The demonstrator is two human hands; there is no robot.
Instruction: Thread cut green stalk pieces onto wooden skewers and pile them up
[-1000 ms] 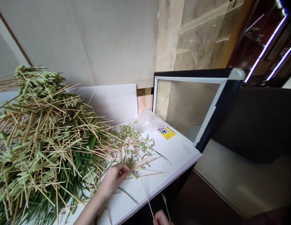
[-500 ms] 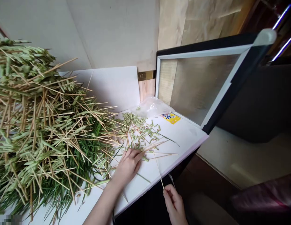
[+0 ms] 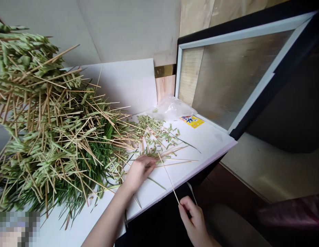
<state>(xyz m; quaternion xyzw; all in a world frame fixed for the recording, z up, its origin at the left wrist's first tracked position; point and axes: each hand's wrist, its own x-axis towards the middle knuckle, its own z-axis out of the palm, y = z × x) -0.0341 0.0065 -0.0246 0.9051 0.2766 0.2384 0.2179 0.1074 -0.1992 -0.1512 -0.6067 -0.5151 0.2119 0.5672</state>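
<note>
**One skewer held, cut greens under the other hand**

The right hand point(image 3: 194, 221) pinches a bamboo skewer point(image 3: 169, 178) by its lower end, tip aimed up at the cut green pieces point(image 3: 155, 135) – the left hand point(image 3: 139, 170), fingers loosely bent, rests on them. Beyond, the pile of skewered greens point(image 3: 51, 127)

- Looks like small food-prep spot, prob. a skewer shop/stall
- Big heap of green veg skewers point(image 3: 46, 116) on white surface point(image 3: 208, 144)
- Glass-front display case point(image 3: 226, 75) w/ black frame beside it
- Plain board walls, clear plastic bag point(image 3: 172, 109) in corner
</note>
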